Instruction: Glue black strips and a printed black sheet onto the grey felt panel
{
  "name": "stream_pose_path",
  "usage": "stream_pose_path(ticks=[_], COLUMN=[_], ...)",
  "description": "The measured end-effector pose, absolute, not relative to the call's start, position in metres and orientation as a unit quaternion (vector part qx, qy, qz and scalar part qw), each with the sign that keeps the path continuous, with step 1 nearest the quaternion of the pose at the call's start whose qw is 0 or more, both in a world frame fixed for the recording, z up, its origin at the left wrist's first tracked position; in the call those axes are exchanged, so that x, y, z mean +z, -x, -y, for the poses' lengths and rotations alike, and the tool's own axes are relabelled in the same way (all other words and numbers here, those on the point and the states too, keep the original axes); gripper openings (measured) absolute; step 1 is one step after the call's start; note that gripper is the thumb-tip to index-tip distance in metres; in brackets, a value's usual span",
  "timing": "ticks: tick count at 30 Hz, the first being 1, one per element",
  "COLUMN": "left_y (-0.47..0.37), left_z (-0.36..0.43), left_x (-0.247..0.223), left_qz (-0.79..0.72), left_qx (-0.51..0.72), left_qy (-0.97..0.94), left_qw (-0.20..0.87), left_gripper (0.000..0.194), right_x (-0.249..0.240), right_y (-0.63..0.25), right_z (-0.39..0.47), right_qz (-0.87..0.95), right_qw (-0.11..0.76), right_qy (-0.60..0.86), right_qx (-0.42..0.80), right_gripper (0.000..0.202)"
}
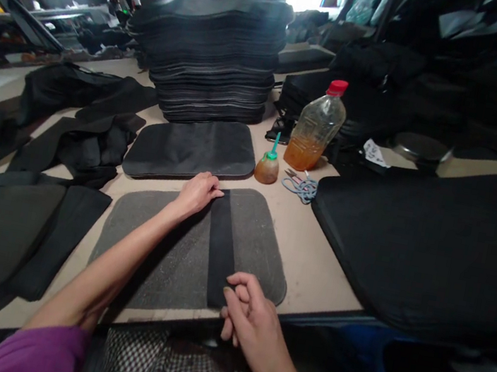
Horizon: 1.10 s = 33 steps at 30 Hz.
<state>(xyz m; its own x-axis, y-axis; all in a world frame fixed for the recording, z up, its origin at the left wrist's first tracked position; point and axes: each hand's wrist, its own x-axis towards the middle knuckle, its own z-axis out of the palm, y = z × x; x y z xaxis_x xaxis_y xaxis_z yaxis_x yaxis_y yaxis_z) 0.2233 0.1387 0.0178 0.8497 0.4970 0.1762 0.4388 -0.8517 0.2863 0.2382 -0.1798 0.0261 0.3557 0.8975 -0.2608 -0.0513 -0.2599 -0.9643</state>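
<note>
A grey rounded panel point(147, 271) lies flat at the table's front edge, with a black strip point(221, 245) running across it from far edge to near edge. At the strip's far end, my left hand point(199, 192) is closed, its fingertips pressed together on the strip's corner. My right hand point(247, 314) is at the near end, thumb and forefinger closed on the strip's right edge, the other fingers curled. Just beyond the panel lies a black padded piece point(192, 149).
Behind stands a tall stack of black pieces point(213, 58). A small glue bottle point(267, 169), a large red-capped bottle point(316, 130) and scissors with blue cord point(301, 187) sit right of centre. Black pieces point(435, 244) cover the right; black fabric point(87, 145) lies left.
</note>
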Motion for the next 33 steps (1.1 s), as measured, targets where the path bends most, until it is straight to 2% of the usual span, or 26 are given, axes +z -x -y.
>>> stream_pose_path(ticks=[9,13,17,20,27,33], left_y=[-0.227,-0.227,-0.223,-0.215,-0.197,-0.191], left_z=[-0.138,-0.131,-0.119,-0.110,-0.089,-0.079], left_x=[0.013,0.010,0.009,0.011,0.017,0.018], left_qz=[-0.263,-0.213,-0.179,-0.166,-0.158,-0.169], left_qx=[0.127,0.145,0.101,0.098,0.093,0.105], left_qy=[-0.950,-0.965,-0.978,-0.979,-0.982,-0.980], left_qw=[0.110,0.047,-0.046,-0.067,-0.055,-0.017], left_gripper=[0.018,0.010,0.028,0.035,0.052,0.055], right_x=[0.024,0.023,0.021,0.021,0.023,0.028], right_y=[-0.243,-0.246,-0.247,-0.246,-0.245,-0.248], right_z=[0.178,0.179,0.181,0.180,0.180,0.174], right_qz=[0.354,0.358,0.376,0.391,0.439,0.492], right_qw=[0.502,0.489,0.470,0.453,0.391,0.297], right_qy=[0.655,0.667,0.677,0.689,0.724,0.770], right_qx=[0.440,0.435,0.423,0.408,0.362,0.278], right_gripper=[0.021,0.019,0.017,0.015,0.014,0.017])
